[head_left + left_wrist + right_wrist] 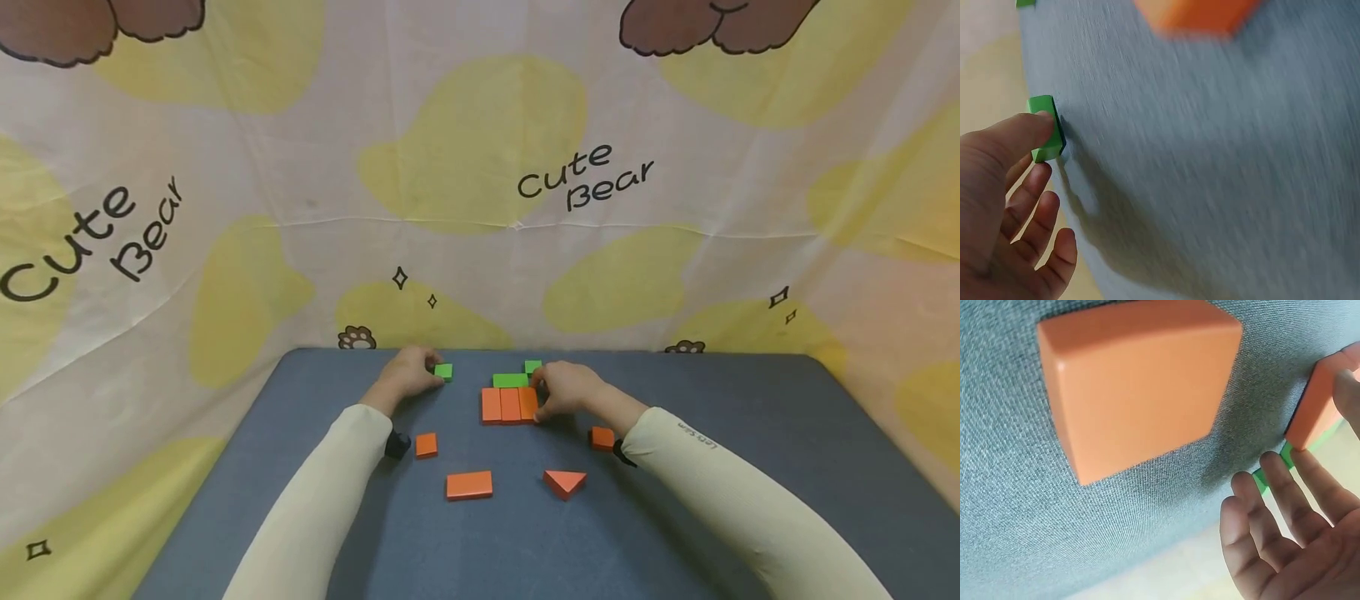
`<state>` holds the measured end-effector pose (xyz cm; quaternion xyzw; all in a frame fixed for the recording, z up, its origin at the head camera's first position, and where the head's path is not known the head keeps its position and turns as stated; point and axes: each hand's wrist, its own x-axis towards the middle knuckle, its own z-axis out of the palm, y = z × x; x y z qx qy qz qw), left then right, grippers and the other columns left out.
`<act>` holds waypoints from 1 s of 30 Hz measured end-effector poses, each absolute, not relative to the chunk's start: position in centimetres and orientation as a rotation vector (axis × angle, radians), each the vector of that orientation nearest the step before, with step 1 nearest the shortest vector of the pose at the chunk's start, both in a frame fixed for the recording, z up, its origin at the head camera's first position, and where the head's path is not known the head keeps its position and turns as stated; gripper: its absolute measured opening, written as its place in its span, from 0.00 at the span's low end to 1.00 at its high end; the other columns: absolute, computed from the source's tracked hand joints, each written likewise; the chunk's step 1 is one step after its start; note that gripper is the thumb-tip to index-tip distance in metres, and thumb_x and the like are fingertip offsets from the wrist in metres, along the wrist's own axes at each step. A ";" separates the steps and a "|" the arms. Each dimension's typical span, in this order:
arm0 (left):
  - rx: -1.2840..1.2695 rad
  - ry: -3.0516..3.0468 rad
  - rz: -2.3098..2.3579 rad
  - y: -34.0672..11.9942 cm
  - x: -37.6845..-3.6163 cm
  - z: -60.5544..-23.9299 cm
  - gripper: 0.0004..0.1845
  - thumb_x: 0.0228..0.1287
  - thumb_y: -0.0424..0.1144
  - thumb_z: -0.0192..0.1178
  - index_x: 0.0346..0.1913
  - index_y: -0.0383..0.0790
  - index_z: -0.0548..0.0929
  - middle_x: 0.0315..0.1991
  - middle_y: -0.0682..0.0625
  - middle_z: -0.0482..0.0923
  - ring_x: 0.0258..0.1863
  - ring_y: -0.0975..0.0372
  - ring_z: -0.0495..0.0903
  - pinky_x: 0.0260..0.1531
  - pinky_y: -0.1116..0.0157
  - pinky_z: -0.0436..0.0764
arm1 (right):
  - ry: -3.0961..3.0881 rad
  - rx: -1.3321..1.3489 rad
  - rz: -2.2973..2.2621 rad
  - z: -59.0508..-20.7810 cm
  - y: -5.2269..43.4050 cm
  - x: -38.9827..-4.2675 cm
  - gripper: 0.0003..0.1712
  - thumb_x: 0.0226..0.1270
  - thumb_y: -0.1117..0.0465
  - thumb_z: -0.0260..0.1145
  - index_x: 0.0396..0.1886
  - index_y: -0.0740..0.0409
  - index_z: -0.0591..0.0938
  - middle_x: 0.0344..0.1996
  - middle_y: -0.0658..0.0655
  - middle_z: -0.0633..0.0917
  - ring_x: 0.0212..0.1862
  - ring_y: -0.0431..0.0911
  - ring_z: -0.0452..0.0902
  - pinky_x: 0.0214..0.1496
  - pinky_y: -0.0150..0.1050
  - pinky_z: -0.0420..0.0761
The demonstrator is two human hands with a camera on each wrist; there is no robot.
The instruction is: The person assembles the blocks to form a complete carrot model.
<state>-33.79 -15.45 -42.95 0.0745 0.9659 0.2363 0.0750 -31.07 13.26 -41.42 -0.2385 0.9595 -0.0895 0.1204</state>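
On the blue-grey table point(675, 500), my left hand point(414, 377) lies at the far edge beside a small green block point(444, 372). In the left wrist view one digit of the left hand point(1025, 169) touches the green block point(1047, 128), while the other fingers hang loose below it. My right hand point(553, 397) pinches the rightmost block of a row of three orange blocks point(510, 404). In the right wrist view the right hand point(1316, 456) has its thumb and fingertips on that orange block point(1317, 406). A long green block point(510, 380) lies behind the row.
Another small green block point(532, 366) sits at the far edge. Loose orange pieces lie nearer me: two cubes point(426, 444) point(602, 437), a flat rectangle point(469, 484) and a triangle point(565, 482). A printed cloth backdrop point(480, 208) rises behind the table.
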 end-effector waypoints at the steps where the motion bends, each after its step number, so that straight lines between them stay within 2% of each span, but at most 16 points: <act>1: 0.229 2.898 0.711 -15.0 -33.8 -42.9 0.19 0.59 0.42 0.67 0.53 0.43 0.83 0.50 0.46 0.79 0.49 0.55 0.77 0.53 0.53 0.76 | 2.802 -0.694 -0.258 -41.4 13.3 -31.0 0.30 0.49 0.47 0.77 0.51 0.55 0.82 0.40 0.53 0.84 0.40 0.45 0.77 0.43 0.45 0.80; 9: 0.240 2.969 0.651 -11.1 -34.1 -42.9 0.18 0.56 0.43 0.66 0.51 0.45 0.85 0.46 0.50 0.81 0.43 0.58 0.78 0.44 0.56 0.78 | 2.798 -0.687 -0.246 -41.4 13.3 -31.0 0.31 0.49 0.47 0.77 0.52 0.55 0.82 0.41 0.53 0.84 0.41 0.45 0.78 0.44 0.46 0.80; 16: 0.139 2.967 0.703 -9.5 -34.2 -42.9 0.18 0.58 0.43 0.65 0.53 0.46 0.84 0.50 0.49 0.81 0.47 0.57 0.79 0.47 0.56 0.78 | 2.799 -0.680 -0.242 -41.1 13.1 -31.0 0.31 0.49 0.47 0.77 0.52 0.55 0.82 0.41 0.53 0.84 0.41 0.45 0.78 0.44 0.45 0.80; 30: 0.149 2.904 0.795 -9.0 -34.6 -43.5 0.18 0.58 0.43 0.67 0.52 0.46 0.84 0.48 0.49 0.81 0.46 0.57 0.78 0.47 0.57 0.78 | 2.790 -0.686 -0.226 -41.0 12.9 -31.3 0.32 0.48 0.46 0.77 0.51 0.55 0.82 0.41 0.53 0.84 0.41 0.45 0.77 0.45 0.45 0.80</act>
